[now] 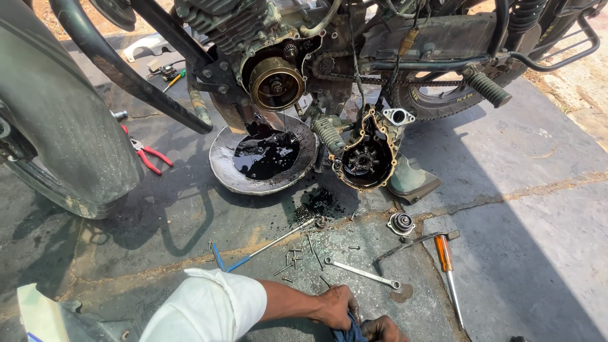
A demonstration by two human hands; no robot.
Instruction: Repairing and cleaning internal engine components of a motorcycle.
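Both of my hands meet at the bottom edge of the view, gripping a dark blue rag [348, 330]. My left hand [334, 305] reaches in from the left on an arm in a white sleeve, fingers curled over the rag. My right hand [382, 329] closes on the rag from the right and is partly cut off by the frame. Just beyond them on the concrete lie a silver spanner [361, 273] and several loose bolts [292, 259]. Whether anything is wrapped inside the rag is hidden.
A motorcycle stands ahead with its engine side open, showing a brass-coloured rotor [275, 83]. Below it sit a metal pan of black oil [223, 166], the removed engine cover [365, 158], an oil stain, a long wrench [272, 244], an orange-handled screwdriver [444, 255], a small gear [401, 223] and red pliers [150, 157].
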